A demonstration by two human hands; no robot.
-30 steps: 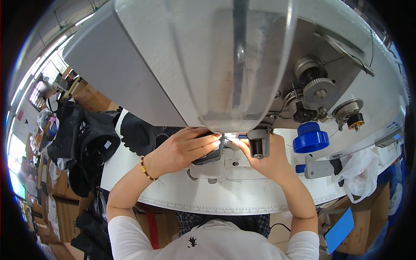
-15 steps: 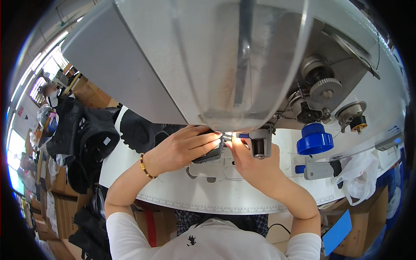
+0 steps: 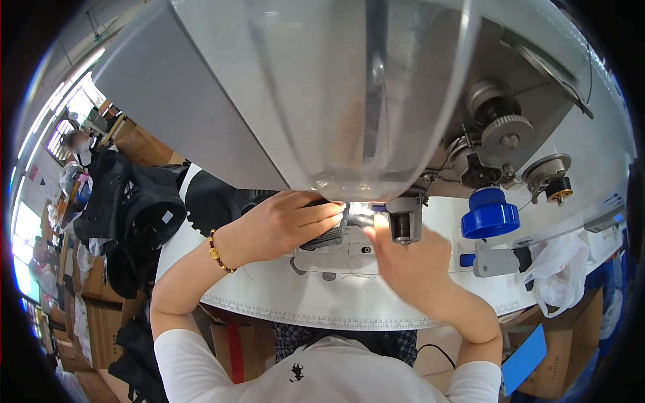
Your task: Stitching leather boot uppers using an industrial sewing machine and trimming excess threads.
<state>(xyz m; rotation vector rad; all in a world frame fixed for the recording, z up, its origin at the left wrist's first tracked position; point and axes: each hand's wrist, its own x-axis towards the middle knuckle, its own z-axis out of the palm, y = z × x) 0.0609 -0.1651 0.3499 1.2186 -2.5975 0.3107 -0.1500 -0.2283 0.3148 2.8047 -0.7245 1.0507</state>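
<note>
My left hand presses a black ridged piece with its fingers curled over it, under the head of a large sewing machine. The piece lies on the white machine bed beside the brightly lit needle area. My right hand is just right of that area, slightly blurred. Its fingertips are partly hidden behind the metal presser housing, so I cannot see whether anything is in them. More black material extends left from my left hand.
A blue knob and thread tension discs hang at the right. Beside them are a grey lever and a clear plastic bag. Black bags are piled at the left. A ruler strip edges the white table.
My right hand has drawn back a little to the right, away from the black piece. My left hand stays on the piece, its wrist shifted slightly left.
</note>
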